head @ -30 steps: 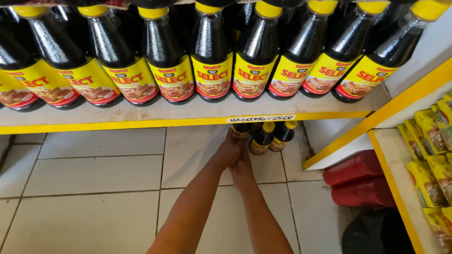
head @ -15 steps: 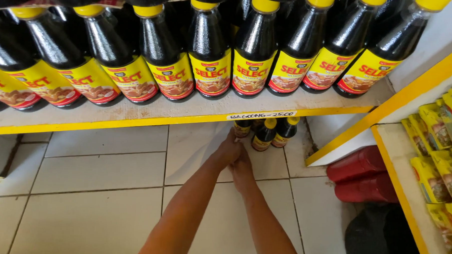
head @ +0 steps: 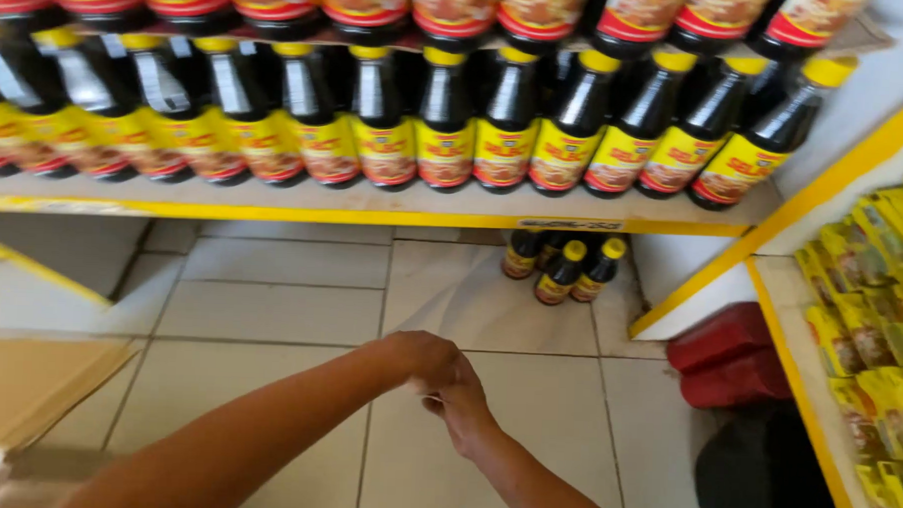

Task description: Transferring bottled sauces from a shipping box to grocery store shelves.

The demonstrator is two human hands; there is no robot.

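Hovering over pale floor tiles [head: 269, 313] below a bottle-lined shelf [head: 373, 213], left hand [head: 423, 358] and right hand [head: 461, 405] touch, grips unclear.

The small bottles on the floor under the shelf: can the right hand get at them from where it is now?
Probably yes: the tiled floor between the right hand and the small bottles looks free.

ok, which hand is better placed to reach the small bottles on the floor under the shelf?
Right, marginally. The right hand and left hand touch mid-floor, about equally far from the small bottles, but those stand toward the right, so the left arm would probably have to cross over.
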